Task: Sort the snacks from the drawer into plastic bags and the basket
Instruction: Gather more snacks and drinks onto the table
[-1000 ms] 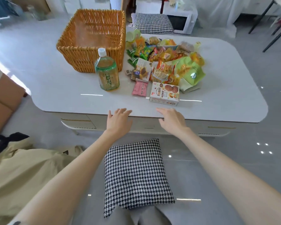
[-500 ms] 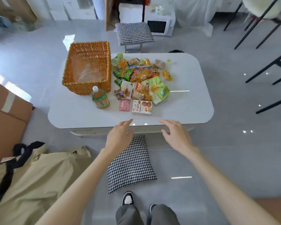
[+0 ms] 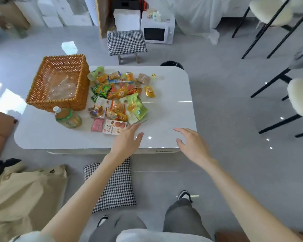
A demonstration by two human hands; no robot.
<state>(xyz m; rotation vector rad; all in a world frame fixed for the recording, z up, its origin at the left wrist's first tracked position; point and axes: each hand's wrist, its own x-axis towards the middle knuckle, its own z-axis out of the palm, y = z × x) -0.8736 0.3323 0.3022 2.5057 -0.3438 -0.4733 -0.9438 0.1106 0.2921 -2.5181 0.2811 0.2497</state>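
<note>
A heap of snack packets [image 3: 120, 96] lies on the white low table [image 3: 171, 110], with a cookie box [image 3: 114, 127] and a pink packet [image 3: 97, 125] at its near edge. An orange wicker basket [image 3: 59, 82] with clear plastic inside stands at the table's left. A green tea bottle [image 3: 67, 118] stands in front of the basket. My left hand [image 3: 128, 141] hovers open over the table's near edge, fingertips close to the cookie box. My right hand [image 3: 191, 144] is open above the table's near right corner. Neither hand holds anything.
A houndstooth cushion [image 3: 114, 186] lies on the floor before the table, my feet beside it. A beige bag [image 3: 23, 194] lies at the lower left. A houndstooth stool [image 3: 126, 42] and microwave [image 3: 157, 31] stand beyond the table; black-legged chairs [image 3: 276, 32] on the right.
The view has risen and pulled back as I stood up. Both hands have lifted off the table's front edge and moved right, now hovering open over the tabletop.
</note>
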